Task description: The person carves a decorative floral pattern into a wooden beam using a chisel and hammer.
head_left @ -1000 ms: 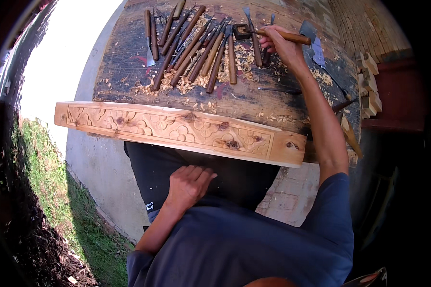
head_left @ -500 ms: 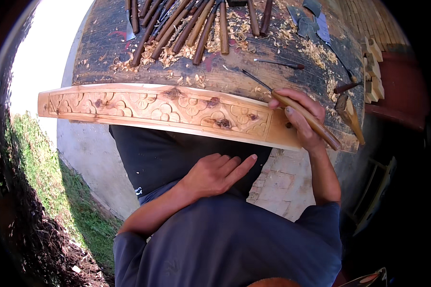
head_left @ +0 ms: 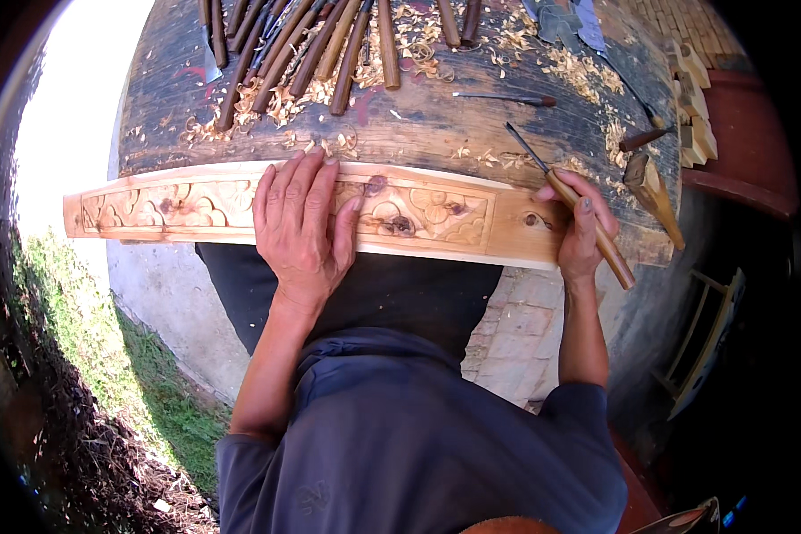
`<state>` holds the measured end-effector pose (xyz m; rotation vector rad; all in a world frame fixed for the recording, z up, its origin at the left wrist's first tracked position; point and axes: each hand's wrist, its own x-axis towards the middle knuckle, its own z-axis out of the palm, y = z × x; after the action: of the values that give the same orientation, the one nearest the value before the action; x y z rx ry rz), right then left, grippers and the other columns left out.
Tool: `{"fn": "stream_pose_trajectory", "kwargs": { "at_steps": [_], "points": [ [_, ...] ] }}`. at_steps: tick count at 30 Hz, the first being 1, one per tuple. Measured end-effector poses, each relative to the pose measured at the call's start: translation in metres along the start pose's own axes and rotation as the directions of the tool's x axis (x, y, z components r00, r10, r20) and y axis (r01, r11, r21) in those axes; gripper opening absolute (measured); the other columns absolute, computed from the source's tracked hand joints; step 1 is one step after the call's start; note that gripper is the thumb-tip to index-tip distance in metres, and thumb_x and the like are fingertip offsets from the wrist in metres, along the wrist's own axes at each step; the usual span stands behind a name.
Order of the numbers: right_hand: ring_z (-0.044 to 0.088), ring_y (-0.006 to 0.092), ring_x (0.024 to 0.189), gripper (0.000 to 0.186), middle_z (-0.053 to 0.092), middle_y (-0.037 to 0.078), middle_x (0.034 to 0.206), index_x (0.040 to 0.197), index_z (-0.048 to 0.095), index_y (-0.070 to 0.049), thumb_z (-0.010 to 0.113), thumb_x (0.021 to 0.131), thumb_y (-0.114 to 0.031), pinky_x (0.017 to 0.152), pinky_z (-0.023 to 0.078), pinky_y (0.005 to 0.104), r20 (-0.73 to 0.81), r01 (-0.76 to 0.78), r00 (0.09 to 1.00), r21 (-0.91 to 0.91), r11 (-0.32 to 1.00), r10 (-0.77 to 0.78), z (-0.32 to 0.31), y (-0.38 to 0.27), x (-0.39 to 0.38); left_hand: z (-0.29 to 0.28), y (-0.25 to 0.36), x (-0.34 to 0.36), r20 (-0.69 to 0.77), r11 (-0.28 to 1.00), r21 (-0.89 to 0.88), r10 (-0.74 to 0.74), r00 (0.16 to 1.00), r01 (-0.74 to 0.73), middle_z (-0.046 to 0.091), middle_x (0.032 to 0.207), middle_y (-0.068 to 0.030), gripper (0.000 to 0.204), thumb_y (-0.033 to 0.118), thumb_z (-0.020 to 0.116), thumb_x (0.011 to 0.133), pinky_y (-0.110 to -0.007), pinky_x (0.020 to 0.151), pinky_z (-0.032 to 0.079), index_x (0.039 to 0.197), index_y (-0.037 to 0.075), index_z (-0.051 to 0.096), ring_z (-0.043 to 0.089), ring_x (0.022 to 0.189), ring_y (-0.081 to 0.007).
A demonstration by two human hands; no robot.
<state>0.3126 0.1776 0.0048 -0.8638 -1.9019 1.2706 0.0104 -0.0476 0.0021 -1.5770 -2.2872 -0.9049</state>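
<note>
A long pale wooden board (head_left: 516, 222), carved with flowers in a sunken panel, lies along the near edge of the workbench. My left hand (head_left: 303, 218) rests flat across its middle, fingers stretched out and pointing to the far edge, covering part of the carving. At the board's right end my right hand (head_left: 587, 222) grips a carving chisel (head_left: 610, 252) by its brown wooden handle. The chisel's thin dark blade points away to the far left, above the bench and apart from the carving.
Several wooden-handled carving tools (head_left: 285, 53) lie among shavings on the worn workbench (head_left: 418, 133). A slim tool (head_left: 507, 98) lies beyond the board. To the right are a wooden mallet (head_left: 651, 198), another tool (head_left: 645, 139) and stacked wood blocks (head_left: 694, 116).
My left hand has moved up from my lap onto the board. The board now lies more level, its right end shifted slightly. The chisel's handle has turned steeper in my right hand.
</note>
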Motion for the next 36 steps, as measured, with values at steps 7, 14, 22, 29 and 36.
{"fn": "stream_pose_trajectory", "kwargs": {
  "at_steps": [7, 14, 22, 29, 36],
  "points": [
    [0.078, 0.0259, 0.114, 0.052, 0.085, 0.016, 0.111, 0.146, 0.072, 0.010, 0.056, 0.117, -0.029, 0.104, 0.061, 0.0433, -0.084, -0.152, 0.985, 0.008, 0.988, 0.152, 0.014, -0.033, -0.011, 0.006, -0.008, -0.002, -0.065, 0.999, -0.031, -0.013, 0.998, 0.011, 0.079, 0.133, -0.0180, 0.039, 0.007, 0.081, 0.098, -0.051, 0.113, 0.056, 0.137, 0.003, 0.077, 0.075, 0.124, -0.0390],
    [0.085, 0.0348, 0.106, 0.052, 0.087, 0.021, 0.111, 0.140, 0.075, 0.009, 0.066, 0.102, -0.026, 0.101, 0.064, 0.0430, 0.488, 0.054, 0.872, -0.029, 0.998, -0.033, 0.024, -0.072, -0.020, 0.004, 0.028, -0.032, -0.055, 0.929, -0.269, 0.249, 0.967, -0.254, 0.063, 0.084, 0.0031, 0.053, 0.008, 0.085, 0.090, -0.032, 0.062, 0.045, 0.142, 0.004, 0.078, 0.059, 0.071, -0.0149],
    [0.086, 0.0361, 0.100, 0.041, 0.086, 0.023, 0.109, 0.131, 0.079, 0.009, 0.069, 0.098, -0.013, 0.095, 0.067, 0.0431, 0.579, -0.032, 0.813, 0.153, 0.988, -0.064, 0.028, -0.067, -0.007, 0.027, 0.082, -0.037, 0.008, 0.856, -0.454, 0.280, 0.960, -0.246, 0.065, 0.087, 0.0003, 0.069, 0.013, 0.075, 0.095, -0.032, 0.067, 0.053, 0.162, -0.003, 0.062, 0.065, 0.076, -0.0140],
    [0.087, 0.0335, 0.096, 0.040, 0.086, 0.022, 0.106, 0.130, 0.080, 0.007, 0.068, 0.096, -0.008, 0.089, 0.068, 0.0409, 0.600, -0.020, 0.799, 0.102, 0.995, -0.045, 0.036, -0.073, 0.001, 0.024, 0.076, -0.042, 0.077, 0.857, -0.479, 0.256, 0.964, -0.190, 0.079, 0.113, -0.0106, 0.068, 0.011, 0.071, 0.098, -0.032, 0.080, 0.062, 0.163, -0.006, 0.059, 0.078, 0.094, -0.0192],
    [0.087, 0.0314, 0.091, 0.045, 0.087, 0.021, 0.106, 0.128, 0.082, 0.005, 0.070, 0.086, -0.002, 0.085, 0.067, 0.0388, 0.672, 0.019, 0.740, 0.011, 1.000, -0.021, 0.034, -0.087, 0.026, 0.025, 0.079, -0.042, 0.101, 0.839, -0.535, 0.173, 0.980, -0.093, 0.081, 0.136, -0.0211, 0.065, 0.005, 0.072, 0.095, -0.034, 0.081, 0.066, 0.157, -0.010, 0.062, 0.085, 0.106, -0.0235]
  ]
}}
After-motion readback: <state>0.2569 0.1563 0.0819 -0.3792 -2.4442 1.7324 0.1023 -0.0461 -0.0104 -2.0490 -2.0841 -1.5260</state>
